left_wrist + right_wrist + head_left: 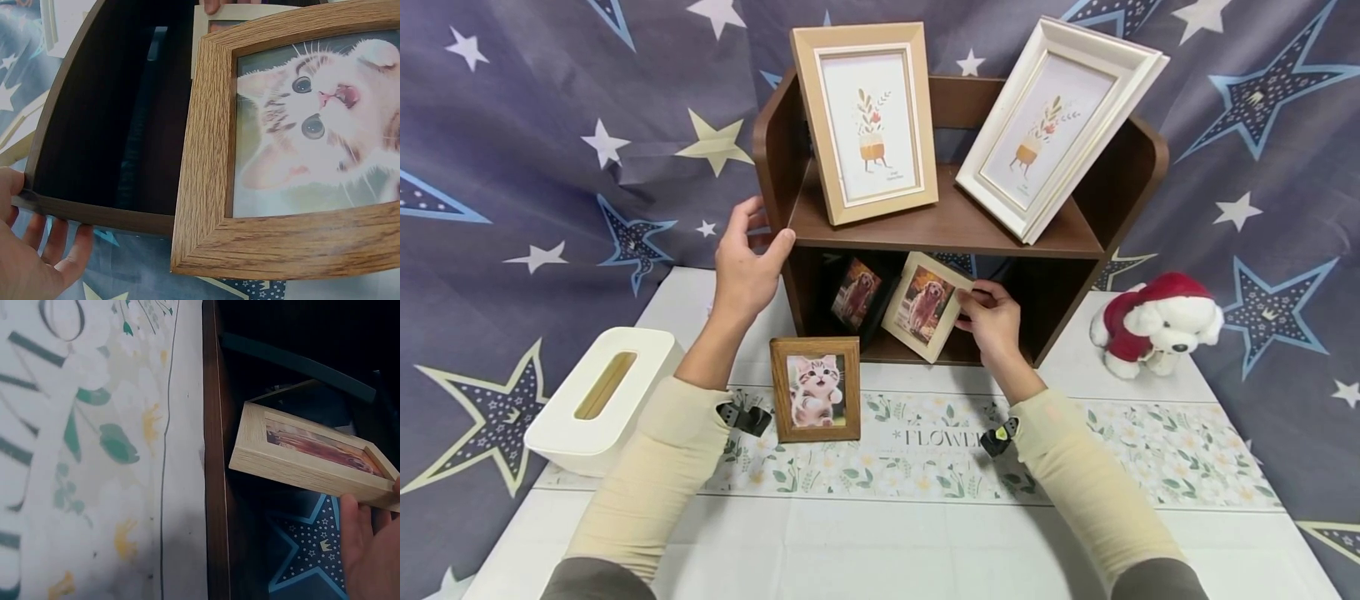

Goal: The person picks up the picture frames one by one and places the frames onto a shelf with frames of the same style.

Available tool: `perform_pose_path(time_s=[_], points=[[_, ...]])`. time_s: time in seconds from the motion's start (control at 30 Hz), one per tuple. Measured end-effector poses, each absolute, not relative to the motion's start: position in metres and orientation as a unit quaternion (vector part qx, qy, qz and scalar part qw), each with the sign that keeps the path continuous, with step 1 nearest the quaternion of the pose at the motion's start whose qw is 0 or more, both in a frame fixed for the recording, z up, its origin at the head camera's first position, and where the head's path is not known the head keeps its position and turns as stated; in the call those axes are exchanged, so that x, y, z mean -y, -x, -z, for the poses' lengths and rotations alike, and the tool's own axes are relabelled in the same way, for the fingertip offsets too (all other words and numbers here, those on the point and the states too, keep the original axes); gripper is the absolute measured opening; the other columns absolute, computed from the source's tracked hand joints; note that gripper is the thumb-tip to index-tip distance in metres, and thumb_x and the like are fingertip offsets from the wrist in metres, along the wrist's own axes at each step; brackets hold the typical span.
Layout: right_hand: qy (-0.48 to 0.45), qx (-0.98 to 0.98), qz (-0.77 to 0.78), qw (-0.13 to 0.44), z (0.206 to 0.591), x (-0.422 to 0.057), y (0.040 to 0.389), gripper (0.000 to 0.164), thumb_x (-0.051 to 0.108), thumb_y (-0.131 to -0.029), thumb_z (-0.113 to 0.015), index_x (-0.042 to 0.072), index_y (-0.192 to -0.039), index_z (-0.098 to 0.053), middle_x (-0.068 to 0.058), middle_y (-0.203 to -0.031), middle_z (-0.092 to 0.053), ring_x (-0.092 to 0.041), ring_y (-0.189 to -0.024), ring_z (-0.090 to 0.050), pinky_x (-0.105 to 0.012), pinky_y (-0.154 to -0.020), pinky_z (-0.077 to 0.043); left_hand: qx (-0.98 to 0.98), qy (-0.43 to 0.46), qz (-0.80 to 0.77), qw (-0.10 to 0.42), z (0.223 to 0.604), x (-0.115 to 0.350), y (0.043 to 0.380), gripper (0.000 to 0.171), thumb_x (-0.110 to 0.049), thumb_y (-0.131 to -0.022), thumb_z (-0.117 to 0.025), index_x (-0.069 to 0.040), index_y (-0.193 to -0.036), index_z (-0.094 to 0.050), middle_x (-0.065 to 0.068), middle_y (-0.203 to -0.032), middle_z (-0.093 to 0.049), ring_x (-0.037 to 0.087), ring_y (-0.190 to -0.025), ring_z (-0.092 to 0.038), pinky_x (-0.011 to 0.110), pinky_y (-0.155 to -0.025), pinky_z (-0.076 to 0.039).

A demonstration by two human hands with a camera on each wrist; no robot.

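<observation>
My right hand [994, 323] pinches the right edge of a pale wood photo frame [922, 307] with a dog picture. That frame tilts inside the lower compartment of a dark brown shelf [947, 235]. My left hand [747, 268] grips the shelf's left side panel, thumb at the front edge and fingers on the outer side, as the left wrist view shows. Left of the pale frame stands a dark photo frame [857, 294] with a similar dog picture, its edges lost in shadow. In front of the shelf, a brown wood-grain frame [778, 392] holds a kitten picture.
On the upper board lean a tan frame [820, 125] and a tilted white frame [1090, 158]. A white tissue box [602, 396] is on the left of the table; a plush dog [1157, 325] in red sits right. A floral runner [1150, 450] crosses the white table.
</observation>
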State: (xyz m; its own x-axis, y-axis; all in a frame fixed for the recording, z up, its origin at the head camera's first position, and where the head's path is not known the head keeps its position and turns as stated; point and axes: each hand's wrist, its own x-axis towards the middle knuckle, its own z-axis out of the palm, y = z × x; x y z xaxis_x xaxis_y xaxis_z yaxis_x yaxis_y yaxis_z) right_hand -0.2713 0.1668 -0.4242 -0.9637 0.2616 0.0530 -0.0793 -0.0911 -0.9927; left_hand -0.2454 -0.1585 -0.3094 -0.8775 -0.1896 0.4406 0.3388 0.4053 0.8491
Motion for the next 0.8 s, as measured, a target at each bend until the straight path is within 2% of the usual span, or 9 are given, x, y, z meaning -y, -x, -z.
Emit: perform_pose_path(time_s=[0.4, 0.6, 0.8], points=[[0.084, 0.653, -0.74, 0.133, 0.426, -0.16, 0.28, 0.026, 0.007, -0.093, -0.071, 0.005, -0.117, -0.062, 0.002, -0.088, -0.063, -0.008, -0.067, -0.07, -0.027, -0.057, -0.06, 0.801, 0.05, 0.545, 0.241, 0.308, 0.159, 0.245, 0.051, -0.02, -0.096, -0.066, -0.015, -0.145, -0.053, 0.015, -0.13, -0.063, 0.027, -0.114, -0.065, 0.036, -0.09, -0.053], [0.087, 0.647, -0.744, 0.139, 0.428, -0.157, 0.284, 0.022, 0.007, -0.093, -0.071, 0.007, -0.113, -0.062, 0.001, -0.089, -0.062, -0.011, -0.065, -0.069, -0.028, -0.056, -0.06, 0.801, 0.05, 0.546, 0.24, 0.308, 0.159, 0.244, 0.052, -0.021, -0.096, -0.066, -0.016, -0.146, -0.052, 0.014, -0.129, -0.063, 0.028, -0.114, -0.064, 0.039, -0.091, -0.053], [0.091, 0.641, -0.75, 0.138, 0.427, -0.153, 0.284, 0.021, 0.007, -0.093, -0.071, 0.008, -0.112, -0.062, 0.0, -0.09, -0.062, -0.01, -0.068, -0.069, -0.027, -0.056, -0.059, 0.802, 0.047, 0.546, 0.238, 0.308, 0.158, 0.244, 0.053, -0.021, -0.096, -0.066, -0.017, -0.146, -0.051, 0.014, -0.129, -0.063, 0.027, -0.114, -0.065, 0.036, -0.09, -0.052]])
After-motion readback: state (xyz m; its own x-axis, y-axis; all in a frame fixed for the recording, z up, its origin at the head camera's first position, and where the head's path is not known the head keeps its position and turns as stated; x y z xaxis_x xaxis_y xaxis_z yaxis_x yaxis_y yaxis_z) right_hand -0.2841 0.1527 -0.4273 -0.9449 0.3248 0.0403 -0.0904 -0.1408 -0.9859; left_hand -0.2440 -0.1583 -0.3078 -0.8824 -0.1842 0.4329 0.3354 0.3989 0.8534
